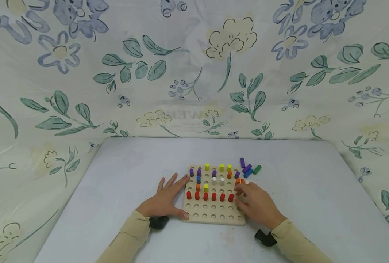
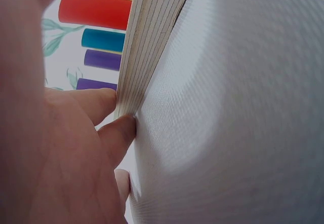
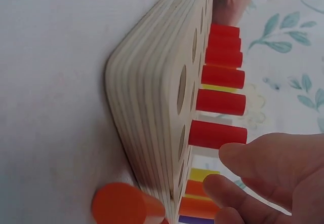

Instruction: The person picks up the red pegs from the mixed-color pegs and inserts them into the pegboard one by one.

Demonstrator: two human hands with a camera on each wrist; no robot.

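Note:
A wooden peg board (image 1: 217, 220) lies flat on the table, with a row of red pegs (image 1: 205, 196) standing across it. My left hand (image 1: 164, 199) is spread at its left side, thumb at the near left corner and fingertips (image 2: 109, 100) against the layered edge. Over the right edge hovers my right hand (image 1: 258, 204), its fingers slightly bent. In the right wrist view, the thumb tip overlaps the end of the nearest red peg (image 3: 215, 134); nothing shows between thumb and index finger. Purple, blue, white, yellow and orange pegs stand in the far rows.
Loose purple, blue and green (image 1: 257, 169) pegs lie beyond the board's far right corner. An orange peg (image 3: 119, 203) lies on the table beside the right edge. Flower-printed cloth (image 1: 194, 73) hangs behind the white table (image 1: 142, 157).

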